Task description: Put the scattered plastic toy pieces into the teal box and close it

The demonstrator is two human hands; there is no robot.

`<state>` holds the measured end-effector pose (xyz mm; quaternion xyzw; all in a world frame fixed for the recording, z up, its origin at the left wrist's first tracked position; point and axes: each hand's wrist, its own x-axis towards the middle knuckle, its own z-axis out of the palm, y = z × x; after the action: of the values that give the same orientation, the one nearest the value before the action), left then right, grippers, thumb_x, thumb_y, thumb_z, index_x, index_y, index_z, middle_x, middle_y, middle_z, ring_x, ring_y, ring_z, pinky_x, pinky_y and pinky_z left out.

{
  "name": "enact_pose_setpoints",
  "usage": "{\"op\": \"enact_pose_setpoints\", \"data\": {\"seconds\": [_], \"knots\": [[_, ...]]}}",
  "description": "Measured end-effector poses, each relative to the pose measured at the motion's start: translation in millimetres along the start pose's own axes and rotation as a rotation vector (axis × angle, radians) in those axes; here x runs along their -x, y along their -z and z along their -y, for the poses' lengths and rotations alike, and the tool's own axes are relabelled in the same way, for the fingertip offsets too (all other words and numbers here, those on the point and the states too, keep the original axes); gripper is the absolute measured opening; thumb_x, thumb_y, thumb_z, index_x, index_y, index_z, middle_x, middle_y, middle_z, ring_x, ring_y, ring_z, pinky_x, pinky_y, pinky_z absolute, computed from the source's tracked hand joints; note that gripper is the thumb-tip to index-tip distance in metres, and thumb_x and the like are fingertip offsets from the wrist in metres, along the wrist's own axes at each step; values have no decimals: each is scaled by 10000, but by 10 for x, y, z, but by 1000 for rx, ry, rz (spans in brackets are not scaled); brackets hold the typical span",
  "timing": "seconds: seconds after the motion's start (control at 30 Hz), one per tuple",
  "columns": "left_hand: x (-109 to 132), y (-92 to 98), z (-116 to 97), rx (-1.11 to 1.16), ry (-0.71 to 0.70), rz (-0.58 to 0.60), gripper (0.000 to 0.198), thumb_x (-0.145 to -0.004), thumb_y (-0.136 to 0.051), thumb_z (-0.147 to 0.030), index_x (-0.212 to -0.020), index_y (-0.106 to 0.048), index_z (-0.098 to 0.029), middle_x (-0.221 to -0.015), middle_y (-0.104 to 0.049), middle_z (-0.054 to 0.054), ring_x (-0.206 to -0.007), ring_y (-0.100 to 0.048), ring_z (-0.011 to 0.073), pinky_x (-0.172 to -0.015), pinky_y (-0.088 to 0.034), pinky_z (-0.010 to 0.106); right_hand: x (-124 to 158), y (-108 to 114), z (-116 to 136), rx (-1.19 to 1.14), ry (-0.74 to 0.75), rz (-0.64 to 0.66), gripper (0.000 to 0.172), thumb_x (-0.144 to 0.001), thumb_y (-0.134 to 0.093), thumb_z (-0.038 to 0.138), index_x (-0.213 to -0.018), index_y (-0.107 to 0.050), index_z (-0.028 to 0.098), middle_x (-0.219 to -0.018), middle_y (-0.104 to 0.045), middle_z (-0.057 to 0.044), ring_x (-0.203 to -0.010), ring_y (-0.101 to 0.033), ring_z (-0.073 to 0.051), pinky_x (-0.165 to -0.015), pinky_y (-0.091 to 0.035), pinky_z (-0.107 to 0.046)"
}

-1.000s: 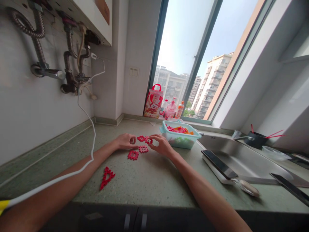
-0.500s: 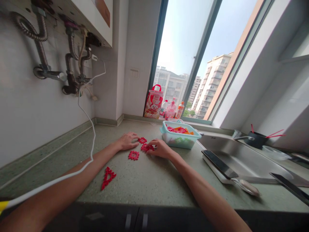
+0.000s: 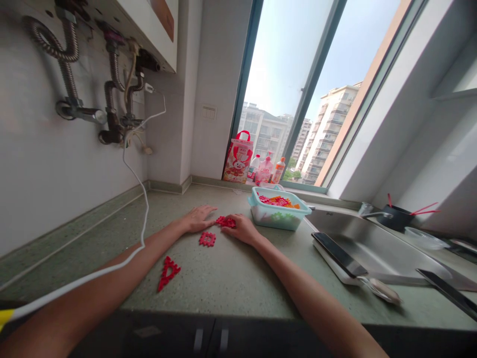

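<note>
My left hand (image 3: 198, 219) lies on the countertop, palm down, its fingers stretched out and holding nothing. Its thumb tip comes close to some overlapping red interlocking building pieces (image 3: 223, 221). My right hand (image 3: 241, 229) is closed on these pieces from the right, and its fingers partly cover them. Nearer to me, a square red notched piece (image 3: 207, 239) with a grid centre lies flat between the hands. A red triangular piece (image 3: 164, 279), open in the middle, rests by my left forearm.
A pale blue tub (image 3: 279, 219) full of red and orange pieces stands right of my right hand. Beyond it is a steel sink (image 3: 357, 238), with a black phone-like slab (image 3: 339, 252) at its edge. A white cable (image 3: 143, 219) hangs across my left forearm.
My right hand has shifted slightly away from me and left, bringing its red piece against the one near my left hand. My left fingers have straightened off that piece.
</note>
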<state>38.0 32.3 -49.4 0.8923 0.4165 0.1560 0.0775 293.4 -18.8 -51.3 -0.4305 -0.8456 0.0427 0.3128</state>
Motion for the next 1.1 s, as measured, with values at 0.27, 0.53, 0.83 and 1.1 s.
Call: {"op": "enact_pose_setpoints", "data": {"seconds": [0.27, 0.53, 0.83, 1.1], "knots": [[-64, -9, 92, 37, 101, -114, 590, -989, -384, -361, -1522, -520, -147, -1544, -555, 136, -1433, -499, 278, -1219, -348, 421, -22, 33, 96, 113, 3, -25, 172, -774, -833, 224, -929, -761, 210, -894, -768, -47, -837, -681, -213, -790, -525, -300], [-69, 3, 116, 53, 132, -150, 594, -984, -372, -397, -1494, -538, -142, -1531, -567, 140, -1412, -516, 284, -1206, -361, 415, -2, 920, 15, 208, 221, -676, 204, -883, -721, 247, -1087, -718, 243, -1229, -730, -79, -1144, -626, -256, -1054, -506, -428], [-81, -3, 141, 44, 137, -120, 576, -982, -351, -377, -1470, -564, -158, -1521, -582, 131, -1401, -525, 278, -1199, -370, 424, 215, 1366, -577, 225, -192, -878, 349, -918, -658, 540, -1010, -758, 219, -1107, -774, -109, -1084, -676, -296, -983, -508, -452], [-84, 5, 137, 59, 127, -135, 563, -977, -352, -340, -1456, -583, -155, -1498, -603, 130, -1388, -540, 278, -1201, -380, 427, 133, 1066, -273, 256, -80, -737, 369, -1050, -476, 404, -1032, -797, 224, -1206, -763, -91, -1156, -642, -289, -1068, -471, -479]]}}
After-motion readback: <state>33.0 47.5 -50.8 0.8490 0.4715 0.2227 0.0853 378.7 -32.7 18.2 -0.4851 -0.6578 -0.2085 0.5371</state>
